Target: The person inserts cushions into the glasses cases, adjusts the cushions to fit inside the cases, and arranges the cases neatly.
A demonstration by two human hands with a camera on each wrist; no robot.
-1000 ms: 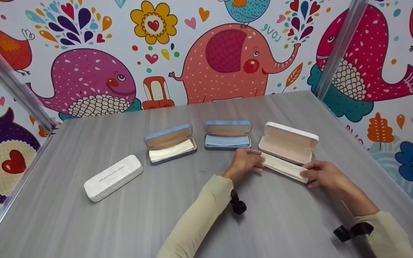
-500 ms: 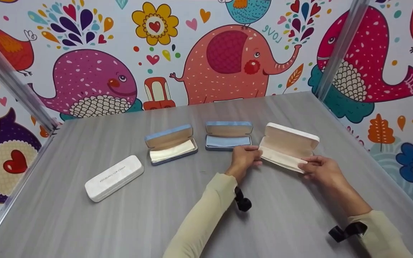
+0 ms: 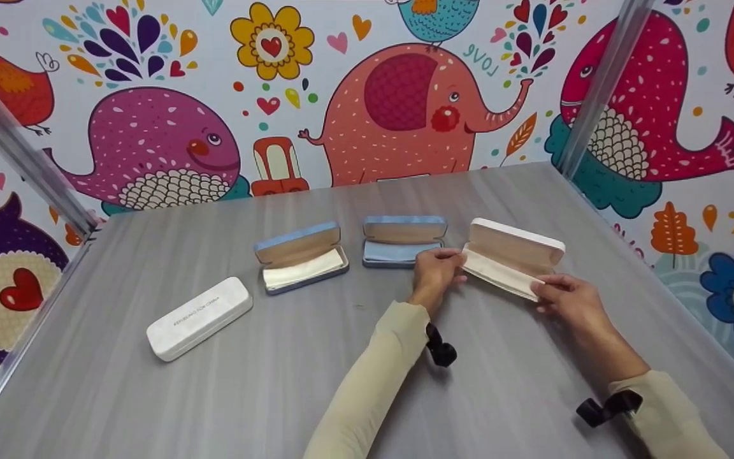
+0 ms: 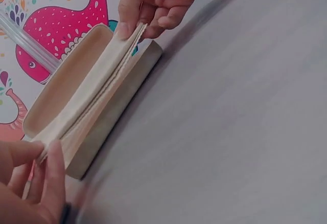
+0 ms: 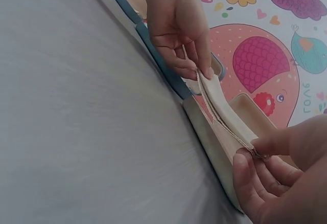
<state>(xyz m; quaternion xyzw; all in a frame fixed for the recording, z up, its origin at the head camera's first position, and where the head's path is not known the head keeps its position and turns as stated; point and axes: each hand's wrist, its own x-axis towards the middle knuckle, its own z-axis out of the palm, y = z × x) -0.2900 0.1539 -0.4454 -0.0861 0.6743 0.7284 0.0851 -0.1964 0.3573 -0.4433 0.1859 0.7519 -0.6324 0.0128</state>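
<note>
A cream cloth (image 3: 501,275), folded into a long strip, is stretched between my two hands over an open white glasses case (image 3: 517,241). My left hand (image 3: 436,274) pinches its left end between thumb and fingers. At the other end, my right hand (image 3: 572,298) pinches it the same way. Both wrist views show the folded layers of the cloth (image 4: 92,93) along its edge, above the case's base (image 5: 207,132). In the head view the cloth hides most of that base, while the raised lid stays visible behind it.
Left of the white case stands an open blue glasses case (image 3: 404,223) with a blue cloth (image 3: 399,250) inside. Farther left, another open blue case (image 3: 297,239) holds a cream cloth (image 3: 303,268). A closed white case (image 3: 200,319) lies at the left of the grey table (image 3: 265,395).
Both hands have moved the folded cream cloth away from me and up, from the table in front of the white case to over its base. The other cases have stayed put.
</note>
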